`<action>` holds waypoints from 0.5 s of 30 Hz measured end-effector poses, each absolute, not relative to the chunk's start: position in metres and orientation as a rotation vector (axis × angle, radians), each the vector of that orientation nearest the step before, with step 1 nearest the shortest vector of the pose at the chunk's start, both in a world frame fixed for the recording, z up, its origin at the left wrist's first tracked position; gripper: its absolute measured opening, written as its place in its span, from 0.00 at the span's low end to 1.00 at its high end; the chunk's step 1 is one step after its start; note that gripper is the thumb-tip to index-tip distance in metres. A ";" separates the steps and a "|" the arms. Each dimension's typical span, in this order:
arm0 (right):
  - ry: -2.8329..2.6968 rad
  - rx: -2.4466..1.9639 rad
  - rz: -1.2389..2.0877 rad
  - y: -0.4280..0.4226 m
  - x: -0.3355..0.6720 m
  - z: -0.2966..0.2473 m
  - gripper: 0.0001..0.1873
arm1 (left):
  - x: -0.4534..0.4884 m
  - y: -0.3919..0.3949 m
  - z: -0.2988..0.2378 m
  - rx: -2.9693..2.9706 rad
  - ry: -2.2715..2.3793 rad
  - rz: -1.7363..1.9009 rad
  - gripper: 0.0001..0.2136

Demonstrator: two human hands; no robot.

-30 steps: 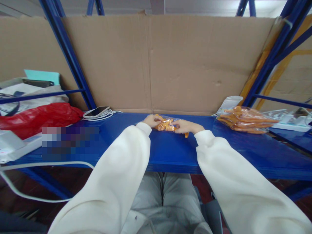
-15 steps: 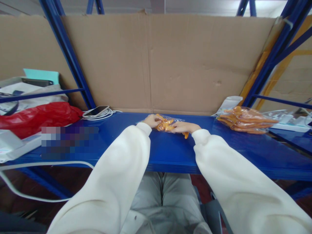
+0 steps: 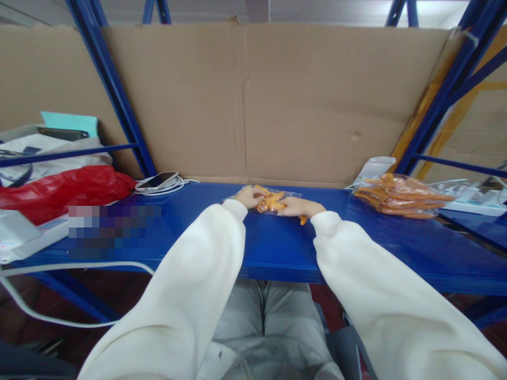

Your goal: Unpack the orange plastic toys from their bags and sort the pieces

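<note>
On the blue shelf, a clear plastic bag lies with a glossy orange, limbed, toy-like item in or against it; its exact kind is hard to make out. My left hand, fingers bent, pinches the left side of the bag by the item. From the right, my right hand reaches over the item, its fingers closed on the orange piece and partly hidden. A bit of orange sticks out below my right palm.
Several bagged orange items are piled at right beside a white power strip. At left are a phone on a coiled white cable, a red plastic bag and a white box. Cardboard walls the back.
Both hands stay at nearly the same spot. The orange item and the bag shift slightly between my fingers, and my right hand moves a touch left.
</note>
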State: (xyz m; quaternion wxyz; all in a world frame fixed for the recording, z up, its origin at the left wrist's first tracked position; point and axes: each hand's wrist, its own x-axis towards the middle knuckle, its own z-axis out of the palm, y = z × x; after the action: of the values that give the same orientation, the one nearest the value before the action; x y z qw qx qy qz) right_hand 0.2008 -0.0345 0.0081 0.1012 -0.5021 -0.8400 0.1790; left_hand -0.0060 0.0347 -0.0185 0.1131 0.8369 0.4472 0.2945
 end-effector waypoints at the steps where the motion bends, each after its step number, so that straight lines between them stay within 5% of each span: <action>1: -2.461 -1.488 0.535 -0.033 0.203 0.007 0.15 | -0.005 0.034 -0.018 2.452 1.333 0.865 0.11; 7: -2.396 -1.512 0.437 -0.019 0.224 0.002 0.05 | -0.004 0.030 -0.017 2.340 1.594 0.957 0.13; 15: -2.107 -1.283 0.603 -0.010 0.234 -0.005 0.14 | -0.012 0.031 -0.016 1.964 1.961 1.060 0.15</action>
State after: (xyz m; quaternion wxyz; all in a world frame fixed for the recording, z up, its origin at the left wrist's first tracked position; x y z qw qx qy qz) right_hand 0.2340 -0.0101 -0.0047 0.2964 -0.4825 -0.7924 0.2267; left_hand -0.0118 0.0312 -0.0156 0.0854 0.6586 0.6577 0.3556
